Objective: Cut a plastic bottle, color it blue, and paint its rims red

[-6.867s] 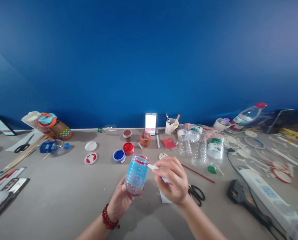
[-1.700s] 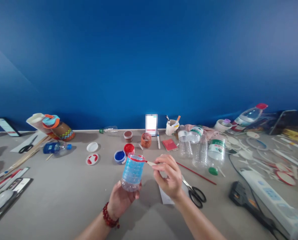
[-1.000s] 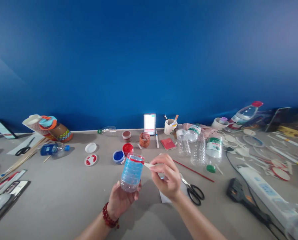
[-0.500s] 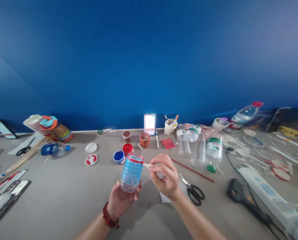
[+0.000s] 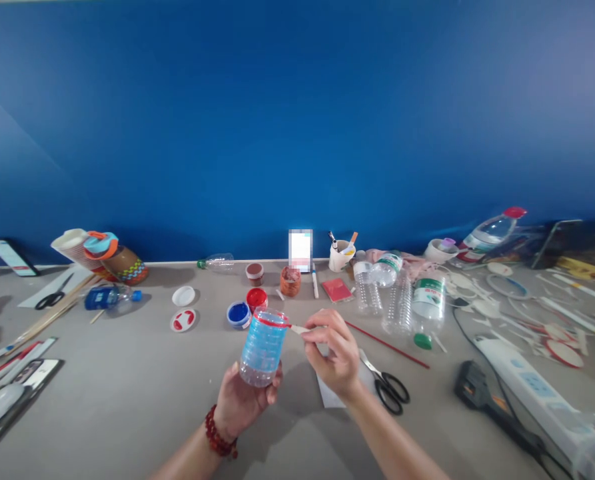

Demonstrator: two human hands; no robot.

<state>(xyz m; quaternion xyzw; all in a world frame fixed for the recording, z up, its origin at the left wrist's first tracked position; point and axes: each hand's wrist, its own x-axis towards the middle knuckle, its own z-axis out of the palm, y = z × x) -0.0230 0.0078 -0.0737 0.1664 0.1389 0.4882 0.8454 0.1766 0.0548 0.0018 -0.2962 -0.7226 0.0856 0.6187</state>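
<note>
My left hand [image 5: 242, 399], with a beaded bracelet at the wrist, holds a cut plastic bottle [image 5: 262, 350] around its clear base. Blue paint covers the bottle's middle, and a red band runs just below its open rim. My right hand [image 5: 333, 350] pinches a small flat white stick [image 5: 298, 329] with a reddish tip. That tip is at the right end of the red band; whether it touches is too small to tell. Behind the bottle stand an open jar of red paint [image 5: 256, 298] and an open jar of blue paint [image 5: 238, 313].
Black-handled scissors [image 5: 392, 390] and white paper [image 5: 332, 393] lie by my right forearm. A red stick [image 5: 387, 345], clear bottles [image 5: 370, 293], a glue gun [image 5: 492, 400] and a power strip [image 5: 532, 380] are at right. Jar lids [image 5: 183, 321] and a blue-labelled bottle [image 5: 108, 298] lie at left.
My right hand and the white stick have shifted slightly right, and the stick's tip shows more red. The bottle stays in my left hand. The whole view has moved a little.
</note>
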